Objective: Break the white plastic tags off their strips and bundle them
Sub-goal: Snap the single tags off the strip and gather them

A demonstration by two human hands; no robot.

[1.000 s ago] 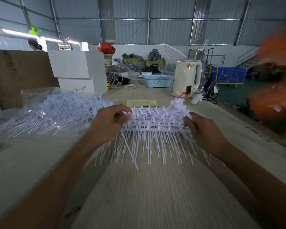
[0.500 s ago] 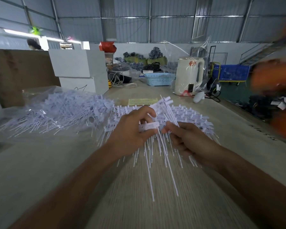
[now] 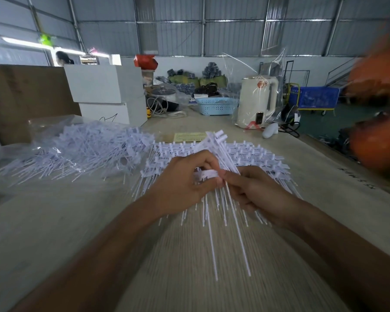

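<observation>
Clearly mid-break: at frame centre the left hand [image 3: 185, 188] pinches a strip [image 3: 206, 174] while the right hand [image 3: 254, 192] grips its tags [image 3: 218, 140]; next, snap and gather them

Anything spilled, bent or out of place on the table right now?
Nothing is plainly damaged. Loose white tags sprawl over a clear plastic bag on the left, unbundled. Both hands, left hand and right hand, pinch tags over the strip pile.
</observation>
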